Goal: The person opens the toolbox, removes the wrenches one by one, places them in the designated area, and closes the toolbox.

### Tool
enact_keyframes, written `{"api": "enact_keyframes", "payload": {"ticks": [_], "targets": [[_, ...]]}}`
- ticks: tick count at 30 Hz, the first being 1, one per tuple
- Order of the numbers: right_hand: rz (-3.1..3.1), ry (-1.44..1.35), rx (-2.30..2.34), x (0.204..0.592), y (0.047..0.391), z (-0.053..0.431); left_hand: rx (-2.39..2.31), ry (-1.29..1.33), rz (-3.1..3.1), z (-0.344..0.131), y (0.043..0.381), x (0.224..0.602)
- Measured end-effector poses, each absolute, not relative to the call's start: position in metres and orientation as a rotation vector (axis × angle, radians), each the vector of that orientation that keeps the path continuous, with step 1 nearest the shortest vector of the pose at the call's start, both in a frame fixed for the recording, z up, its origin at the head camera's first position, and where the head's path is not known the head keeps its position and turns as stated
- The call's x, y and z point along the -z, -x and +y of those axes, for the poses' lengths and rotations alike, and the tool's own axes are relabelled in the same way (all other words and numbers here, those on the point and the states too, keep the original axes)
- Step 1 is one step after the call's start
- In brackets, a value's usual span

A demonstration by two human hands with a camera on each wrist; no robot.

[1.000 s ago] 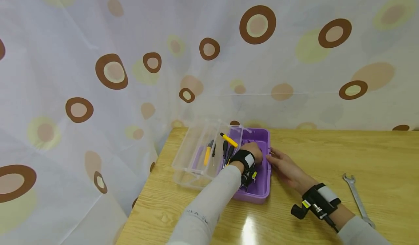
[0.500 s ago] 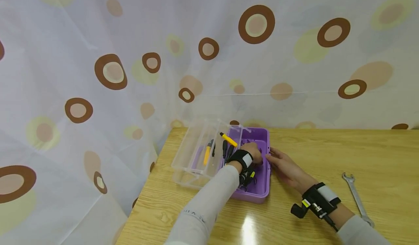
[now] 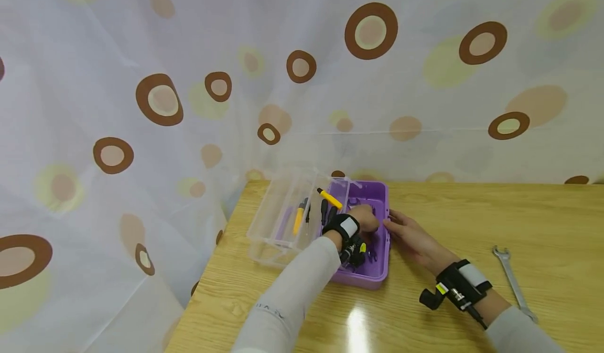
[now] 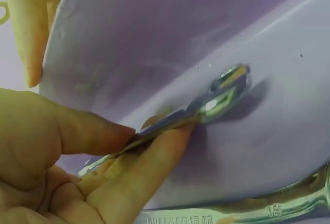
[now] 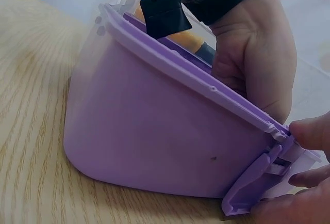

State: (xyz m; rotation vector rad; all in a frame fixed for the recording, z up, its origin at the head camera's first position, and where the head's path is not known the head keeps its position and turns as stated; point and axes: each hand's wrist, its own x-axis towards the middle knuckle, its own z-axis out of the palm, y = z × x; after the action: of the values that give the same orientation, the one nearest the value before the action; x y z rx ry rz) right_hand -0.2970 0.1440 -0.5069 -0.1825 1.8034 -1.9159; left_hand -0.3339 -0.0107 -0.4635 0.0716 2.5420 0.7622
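Observation:
Down inside the purple toolbox point(image 3: 375, 271), my left hand point(image 3: 362, 217) pinches a small shiny wrench point(image 4: 221, 100) between thumb and fingers, just over the bottom in the left wrist view. Another metal wrench point(image 4: 242, 209) with engraved lettering lies along the bottom beside it. My right hand point(image 3: 417, 243) is against the toolbox's outer right wall, its thumb at the rim and its fairly straight fingers by the purple latch point(image 5: 252, 180). In the head view, the left hand hides the small wrench.
A clear divided lid tray point(image 3: 269, 227) stands at the toolbox's left, near yellow- and black-handled tools point(image 3: 299, 219). A yellow-handled tool point(image 3: 330, 198) lies across the tray's edge. A larger wrench point(image 3: 513, 282) lies on the wooden table point(image 3: 472, 211) right of my right hand.
My left wrist and forearm have shifted slightly left, and more metal pieces show on the toolbox bottom below the hand. The right hand keeps its place at the wall.

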Motion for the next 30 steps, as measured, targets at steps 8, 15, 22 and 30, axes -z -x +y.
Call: {"api": "enact_keyframes", "payload": {"ticks": [8, 15, 22, 30], "targets": [[1.789, 0.193, 1.925, 0.507, 0.295, 0.146, -1.035, -0.005, 2.414, -0.003, 0.318, 0.454], [1.78, 0.183, 1.925, 0.507, 0.296, 0.145, -1.088, 0.005, 2.425, -0.008, 0.32, 0.453], [1.76, 0.192, 1.935, 0.506, 0.297, 0.144, -1.241, 0.012, 2.331, -0.015, 0.308, 0.439], [1.797, 0.183, 1.91, 0.507, 0.296, 0.145, -1.345, -0.115, 2.223, -0.025, 0.3, 0.429]]}}
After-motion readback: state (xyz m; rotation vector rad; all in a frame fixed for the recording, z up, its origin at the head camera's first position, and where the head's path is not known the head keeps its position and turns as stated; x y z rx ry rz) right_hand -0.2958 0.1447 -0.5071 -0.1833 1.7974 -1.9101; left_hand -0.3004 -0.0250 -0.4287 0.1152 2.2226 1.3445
